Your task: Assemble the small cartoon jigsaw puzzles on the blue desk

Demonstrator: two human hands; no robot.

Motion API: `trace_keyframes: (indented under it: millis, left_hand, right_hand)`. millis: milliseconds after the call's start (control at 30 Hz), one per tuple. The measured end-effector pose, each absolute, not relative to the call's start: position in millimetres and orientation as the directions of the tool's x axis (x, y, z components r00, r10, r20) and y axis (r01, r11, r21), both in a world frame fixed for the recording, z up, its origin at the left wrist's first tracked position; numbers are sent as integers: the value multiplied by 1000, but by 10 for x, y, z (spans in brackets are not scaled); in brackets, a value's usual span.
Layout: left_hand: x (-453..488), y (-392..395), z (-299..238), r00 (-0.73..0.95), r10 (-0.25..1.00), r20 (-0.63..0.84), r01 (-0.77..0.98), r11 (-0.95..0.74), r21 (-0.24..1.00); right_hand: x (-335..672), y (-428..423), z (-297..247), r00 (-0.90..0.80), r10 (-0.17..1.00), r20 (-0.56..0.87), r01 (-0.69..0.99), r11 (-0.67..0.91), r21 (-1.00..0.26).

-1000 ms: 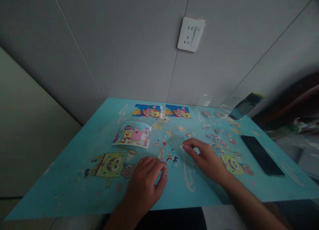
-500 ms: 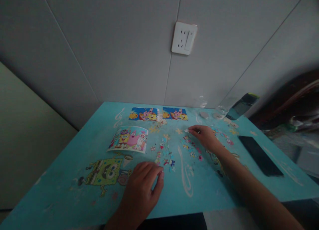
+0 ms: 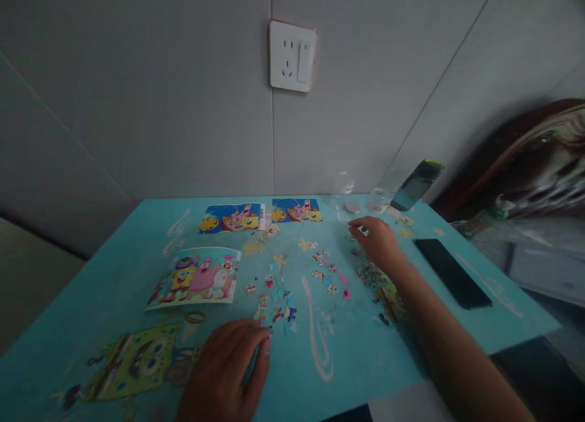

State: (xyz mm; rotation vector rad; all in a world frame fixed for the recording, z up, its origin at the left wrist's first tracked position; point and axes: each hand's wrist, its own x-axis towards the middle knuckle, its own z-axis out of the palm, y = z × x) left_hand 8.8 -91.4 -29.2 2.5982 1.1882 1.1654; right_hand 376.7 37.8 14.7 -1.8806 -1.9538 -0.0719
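Small colourful puzzle pieces (image 3: 278,291) lie scattered over a light blue cartoon-printed table mat (image 3: 329,361). My left hand (image 3: 226,370) rests on the mat near the front edge, fingers loosely curled, its fingertips beside the nearest pieces; whether it holds one I cannot make out. My right hand (image 3: 377,242) reaches to the far right of the mat, palm down with fingers bent over more pieces (image 3: 372,274); anything under the fingertips is hidden. A curled picture card (image 3: 196,277) lies left of the pieces.
Two blue picture strips (image 3: 233,218) lie at the mat's back edge. A black phone (image 3: 450,271) lies at the right, a dark bottle (image 3: 414,187) and a clear cup (image 3: 379,199) behind it. A wall socket (image 3: 292,56) sits on the grey wall. Cluttered objects blur at far right.
My right hand moved away from the middle pieces to the far right side of the mat. The view swung right and down; my left hand stayed near the front pieces.
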Motion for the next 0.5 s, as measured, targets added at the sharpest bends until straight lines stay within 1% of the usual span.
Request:
trace_keyframes:
  millis: [67,133,300,500]
  left_hand:
    - [49,-898,-348,439,660,610,624,-712,322]
    - [5,-886,-421,447,660,604,625,-713,316]
    - [-85,-854,-581,435,648,625,638,-712,293]
    - [-99,-829,-568,425,637,643,623,-721,304]
  right_hand:
    - [4016,319,182,124,944,305,975,-58,-216]
    - [4197,267,198,181,949,259,973,-135,-187]
    - [4405,221,174,219,962,166,966,-190,-173]
    - [4545,237,162,272,957,99,947,-249,-203]
